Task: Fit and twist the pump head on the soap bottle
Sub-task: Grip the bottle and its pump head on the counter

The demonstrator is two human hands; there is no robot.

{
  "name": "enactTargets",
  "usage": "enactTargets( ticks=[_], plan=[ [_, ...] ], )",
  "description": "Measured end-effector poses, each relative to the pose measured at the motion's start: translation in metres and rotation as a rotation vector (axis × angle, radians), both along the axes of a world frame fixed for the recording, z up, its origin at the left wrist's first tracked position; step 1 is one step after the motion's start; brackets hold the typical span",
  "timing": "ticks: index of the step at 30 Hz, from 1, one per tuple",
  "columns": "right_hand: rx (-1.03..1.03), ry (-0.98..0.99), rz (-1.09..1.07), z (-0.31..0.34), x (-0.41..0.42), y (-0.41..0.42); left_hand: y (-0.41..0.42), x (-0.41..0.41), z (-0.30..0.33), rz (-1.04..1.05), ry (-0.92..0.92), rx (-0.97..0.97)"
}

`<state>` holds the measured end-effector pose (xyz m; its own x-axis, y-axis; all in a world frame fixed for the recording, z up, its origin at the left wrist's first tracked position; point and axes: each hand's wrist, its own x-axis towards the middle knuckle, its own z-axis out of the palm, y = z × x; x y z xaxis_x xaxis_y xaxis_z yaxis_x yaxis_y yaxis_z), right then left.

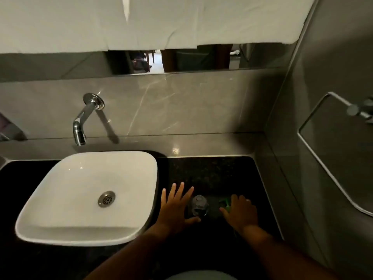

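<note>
On the dark counter (212, 170) to the right of the white sink (86, 197), a clear soap bottle (198, 205) stands between the two hands, seen from above with its neck bare. The left hand (175, 209) is spread flat with fingers splayed, just beside the bottle on its left, thumb reaching toward its near side; it grips nothing. The right hand (241, 213) lies over the green pump head (225, 204), which rests on the counter just right of the bottle. Its fingers curl toward the pump, but whether they have closed on it I cannot tell.

The step in hand looks like the pickup, with fitting not yet begun. To do it well, the left hand should wrap the bottle body and hold it upright and steady, since a light bottle probably tips or spins. The right should lift the pump by its collar, feed any tube straight into the neck, seat it square, then twist gently to avoid cross-threading.
</note>
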<state>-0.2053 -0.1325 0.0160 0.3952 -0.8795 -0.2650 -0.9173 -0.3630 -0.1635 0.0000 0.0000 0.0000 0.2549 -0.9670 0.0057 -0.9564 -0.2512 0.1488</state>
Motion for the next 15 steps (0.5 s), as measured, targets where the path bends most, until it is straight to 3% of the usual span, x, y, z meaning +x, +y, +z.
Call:
enactTargets(
  ticks=[7, 15],
  plan=[
    [0.299, -0.196, -0.168, -0.019, -0.001, -0.010, -0.014, 0.003, -0.011, 0.093, 0.302, -0.105],
    [0.372, -0.511, -0.277, -0.015, 0.008, -0.035, -0.014, 0.017, -0.012, 0.096, 0.341, -0.075]
  ],
)
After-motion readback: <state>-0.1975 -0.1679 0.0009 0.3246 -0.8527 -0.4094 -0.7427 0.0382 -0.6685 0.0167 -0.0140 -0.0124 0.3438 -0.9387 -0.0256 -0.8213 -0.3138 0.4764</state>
